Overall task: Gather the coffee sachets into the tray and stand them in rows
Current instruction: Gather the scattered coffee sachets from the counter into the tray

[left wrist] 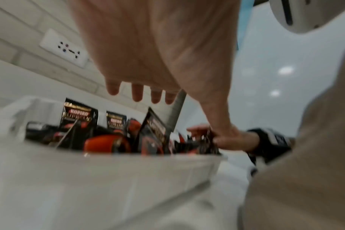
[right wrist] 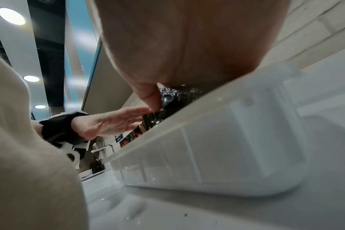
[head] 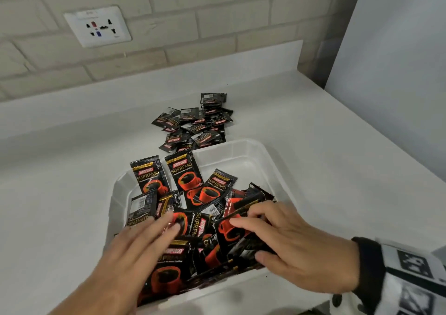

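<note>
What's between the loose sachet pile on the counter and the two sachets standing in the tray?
Only the tray's far rim, per the head view. The pile reaches that rim; the standing sachets lean just inside it.

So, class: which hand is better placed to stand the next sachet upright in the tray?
Right. The right hand already pinches a sachet over the tray; the left hand lies flat.

White counter (head: 313, 133) carries tray (head: 251, 150), loose sachets (head: 195, 124) (heaped).
</note>
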